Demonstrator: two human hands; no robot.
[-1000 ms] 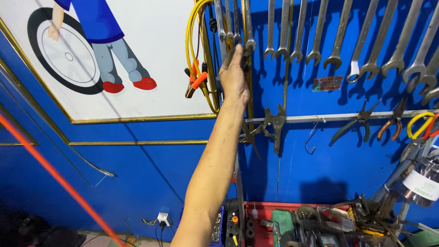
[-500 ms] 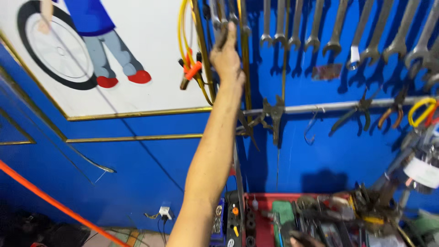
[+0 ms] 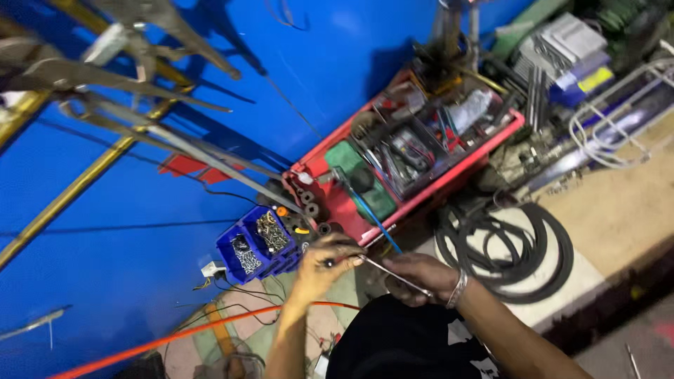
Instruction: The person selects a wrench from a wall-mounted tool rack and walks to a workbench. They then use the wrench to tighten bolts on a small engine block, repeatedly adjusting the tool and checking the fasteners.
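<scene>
blue wall behind; thin rod (image 3: 393, 275) between both hands.

Single view only — head-worn camera, looking steeply down from person's own eye height, frame rolled hard (blue wall (image 3: 140, 231) slants across left and top, floor runs along bottom). Faces wall and red tool tray (image 3: 421, 200) at its foot. Near range: left hand (image 3: 319, 270) and right hand (image 3: 421, 274) sit low centre, close under lens, forearms entering from bottom edge. Hanging tools (image 3: 126, 63) loom blurred at upper left — nearest lens. No second view, so no shared part.
</scene>
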